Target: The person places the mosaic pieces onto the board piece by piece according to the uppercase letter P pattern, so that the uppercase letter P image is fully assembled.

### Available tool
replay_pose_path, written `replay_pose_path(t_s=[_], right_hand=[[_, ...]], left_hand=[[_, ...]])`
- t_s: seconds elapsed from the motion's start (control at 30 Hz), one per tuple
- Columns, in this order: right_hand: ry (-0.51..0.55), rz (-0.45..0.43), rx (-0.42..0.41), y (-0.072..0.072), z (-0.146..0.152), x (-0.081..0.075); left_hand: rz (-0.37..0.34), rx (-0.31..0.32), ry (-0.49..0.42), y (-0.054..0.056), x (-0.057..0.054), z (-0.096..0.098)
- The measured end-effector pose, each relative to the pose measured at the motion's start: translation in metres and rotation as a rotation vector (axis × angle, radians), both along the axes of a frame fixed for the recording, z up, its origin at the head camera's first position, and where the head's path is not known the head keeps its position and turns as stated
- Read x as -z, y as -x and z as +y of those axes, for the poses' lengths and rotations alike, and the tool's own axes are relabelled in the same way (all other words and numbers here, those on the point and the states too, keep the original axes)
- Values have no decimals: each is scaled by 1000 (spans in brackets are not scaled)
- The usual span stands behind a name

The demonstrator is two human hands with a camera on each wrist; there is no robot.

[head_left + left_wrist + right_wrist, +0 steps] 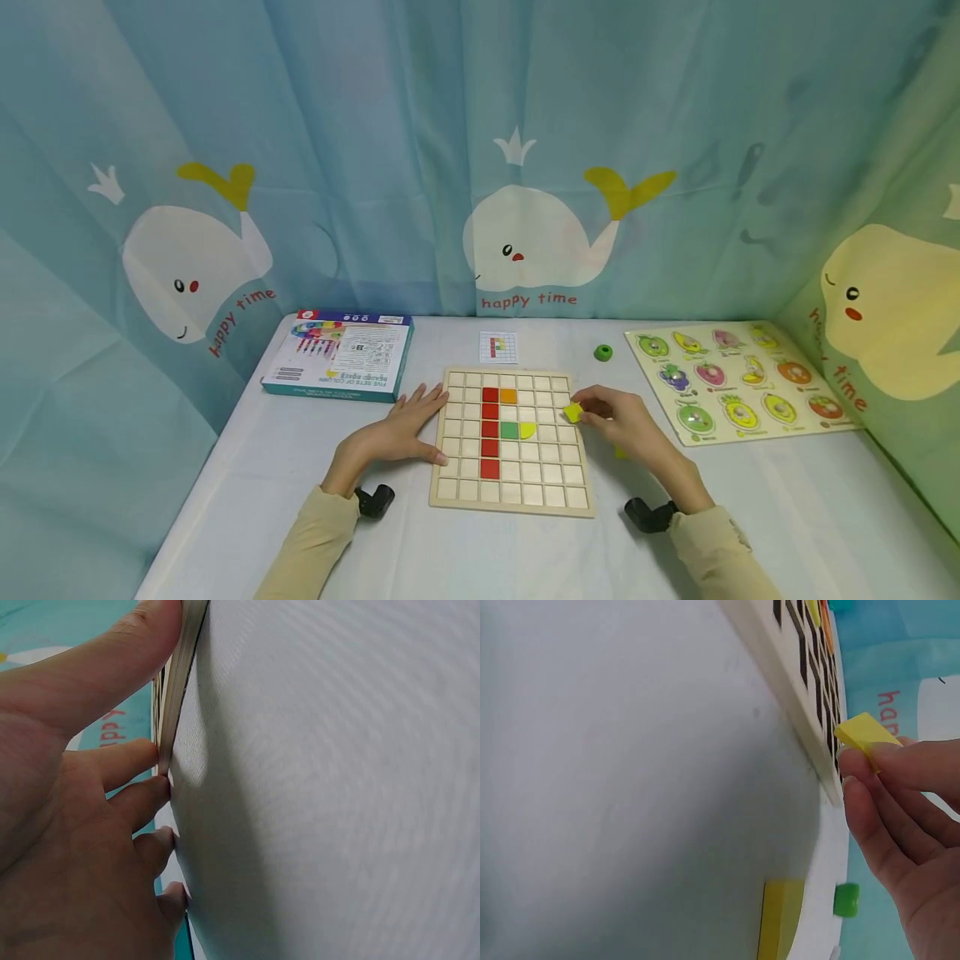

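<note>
A wooden grid board [512,508] lies on the white table. Red square tiles [490,429] form a column on it, with an orange tile [508,396] beside the top one. A green tile [509,431] and a yellow round-edged tile [528,431] continue right from the middle red one. Over the board's right edge, my right hand [618,421] pinches a yellow tile [866,733] between thumb and fingers. My left hand [397,429] has its fingers spread, thumb and fingertips touching the board's left edge. Another yellow piece [780,919] lies on the table beneath the right hand.
Behind the board lies a small pattern card [498,347], with a green bead [603,352] to its right. A boxed bead set [337,357] sits at the back left, a fruit puzzle board [738,379] at the right. Printed curtains [375,208] enclose the table's far side.
</note>
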State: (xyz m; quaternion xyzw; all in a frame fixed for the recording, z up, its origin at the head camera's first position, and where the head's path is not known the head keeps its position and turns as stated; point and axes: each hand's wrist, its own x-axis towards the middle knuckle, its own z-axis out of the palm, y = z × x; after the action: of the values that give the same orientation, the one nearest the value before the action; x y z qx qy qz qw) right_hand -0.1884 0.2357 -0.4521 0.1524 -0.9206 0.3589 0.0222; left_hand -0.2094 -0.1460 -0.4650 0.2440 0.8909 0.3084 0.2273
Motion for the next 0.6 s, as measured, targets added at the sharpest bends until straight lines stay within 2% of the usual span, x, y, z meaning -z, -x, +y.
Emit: replay_pose_path(t_s=[0.27,0.6], right_hand=[[25,-50,-6,6,-17,1],[57,-70,-27,13,-33,2]], left_hand=[[0,1,-18,-3,-2,-1],[-7,5,-21,-1,-2,0]])
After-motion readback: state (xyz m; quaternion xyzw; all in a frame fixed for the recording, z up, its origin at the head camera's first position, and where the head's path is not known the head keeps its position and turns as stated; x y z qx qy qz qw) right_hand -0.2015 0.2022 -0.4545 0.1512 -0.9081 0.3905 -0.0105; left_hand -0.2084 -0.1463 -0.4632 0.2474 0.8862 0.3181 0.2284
